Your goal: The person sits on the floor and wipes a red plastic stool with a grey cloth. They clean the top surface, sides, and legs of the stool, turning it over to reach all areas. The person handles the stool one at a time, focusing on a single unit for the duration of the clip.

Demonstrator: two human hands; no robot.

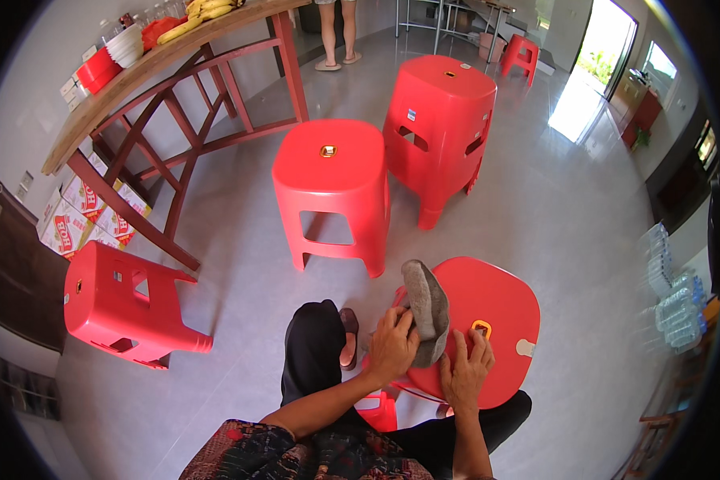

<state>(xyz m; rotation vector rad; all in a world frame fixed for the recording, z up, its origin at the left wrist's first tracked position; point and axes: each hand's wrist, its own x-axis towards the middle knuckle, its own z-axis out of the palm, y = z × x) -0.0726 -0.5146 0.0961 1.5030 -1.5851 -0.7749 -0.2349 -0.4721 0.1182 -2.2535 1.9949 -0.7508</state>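
A red plastic stool (pixel 500 300) stands between my knees, its round-cornered seat facing up. Its centre hole has a yellow rim, and a pale patch sits near the right edge. My left hand (pixel 392 346) is closed on a grey cloth (pixel 429 308) at the seat's left side; the cloth stands up in a folded, curved shape, partly over the seat edge. On the seat, just right of the cloth, rests my right hand (pixel 467 372). Its fingers are apart, with the fingertips by the yellow-rimmed hole, and nothing shows in it.
Ahead stand another red stool (pixel 332 160) and a taller stack of red stools (pixel 444 100). One stool (pixel 124 300) lies on its side at left. A wooden table (pixel 240 22) carries bananas (pixel 208 10) and bowls (pixel 126 46). Plastic bottles (pixel 680 312) are at right. A person (pixel 338 36) stands far back.
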